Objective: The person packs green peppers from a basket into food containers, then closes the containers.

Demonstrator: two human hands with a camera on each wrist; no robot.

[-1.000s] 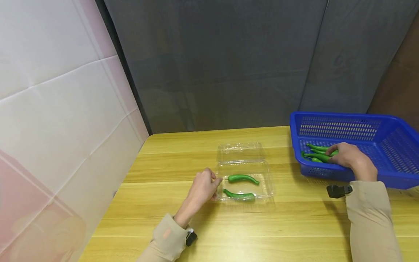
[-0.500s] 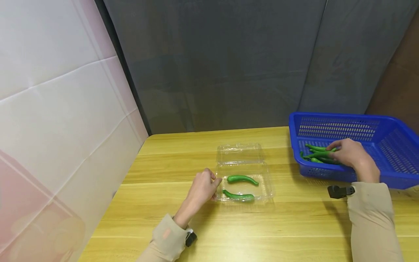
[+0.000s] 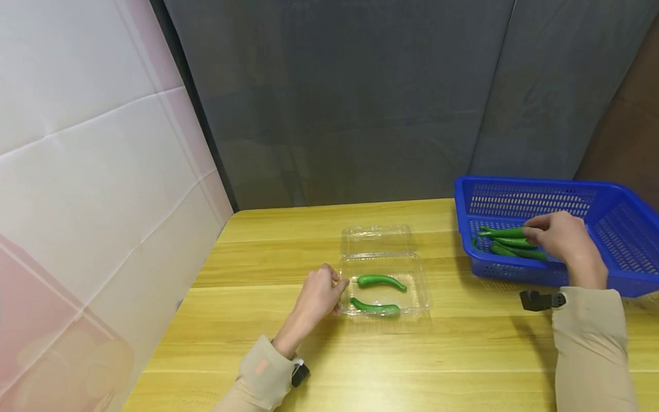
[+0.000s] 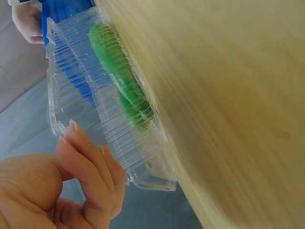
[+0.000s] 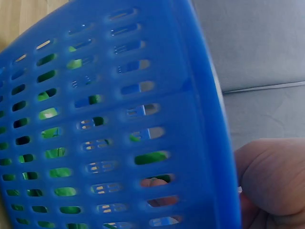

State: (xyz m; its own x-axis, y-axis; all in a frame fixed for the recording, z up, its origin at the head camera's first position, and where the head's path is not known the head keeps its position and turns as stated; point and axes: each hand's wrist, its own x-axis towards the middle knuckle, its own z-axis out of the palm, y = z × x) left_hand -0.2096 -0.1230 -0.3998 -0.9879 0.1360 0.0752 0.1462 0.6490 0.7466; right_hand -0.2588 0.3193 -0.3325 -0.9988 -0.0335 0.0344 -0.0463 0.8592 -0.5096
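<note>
My left hand (image 3: pixel 319 294) is at the left edge of a clear plastic clamshell box (image 3: pixel 378 255), its lid laid back. In the left wrist view, the curled fingers (image 4: pixel 97 167) pinch the box's thin rim. Inside lie two green chili peppers, an upper one (image 3: pixel 382 280) and a lower one (image 3: pixel 374 309). Over the blue basket, my right hand (image 3: pixel 563 240) pinches one end of a green chili pepper (image 3: pixel 509 233) between thumb and fingers. Several other peppers (image 3: pixel 520 252) lie below it. The basket wall (image 5: pixel 190 143) hides most of that hand's work in the right wrist view.
The blue slotted basket (image 3: pixel 515 272) stands at the right of the wooden table (image 3: pixel 268 246), its raised rim around the peppers. A grey panel (image 3: pixel 334 114) rises behind the table, and a pale printed sheet (image 3: pixel 103 171) hangs at the left.
My right hand has shifted right and slightly up in the basket. It has let one pepper drop back among the others and now holds a pepper farther back. The left hand stays put.
</note>
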